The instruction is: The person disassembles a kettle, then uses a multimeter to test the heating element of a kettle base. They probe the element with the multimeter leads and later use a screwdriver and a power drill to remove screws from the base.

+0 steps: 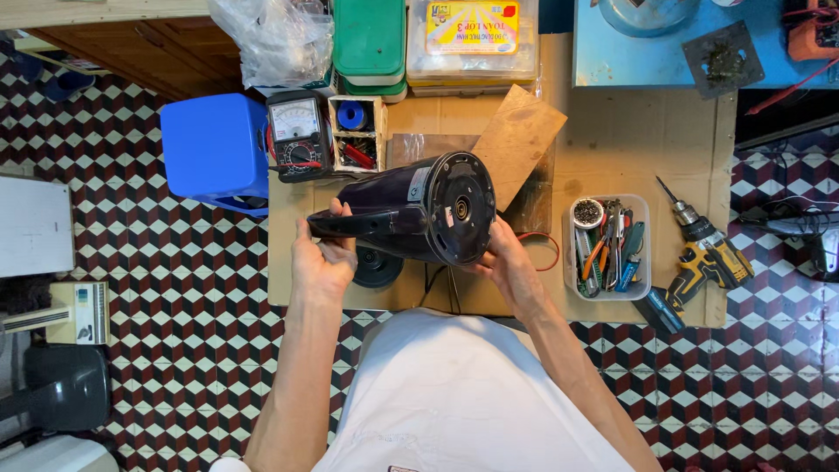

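Note:
A dark purple electric kettle (pixel 411 205) lies on its side in the air above a cardboard sheet (pixel 612 140), its round underside turned toward me. My left hand (pixel 322 258) grips the kettle's black handle at the left. My right hand (pixel 507 262) cups the lower right edge of its base. A black round base disc (pixel 377 267) lies on the cardboard just under the kettle, partly hidden by it.
A clear box of pliers and screwdrivers (pixel 609 247) sits right of my hand, with a yellow cordless drill (pixel 703 253) beyond it. A multimeter (pixel 298 134), a small parts box (pixel 357 131), a wooden board (pixel 517 140), a blue stool (pixel 215 149) and stacked plastic cases (pixel 472 39) lie behind.

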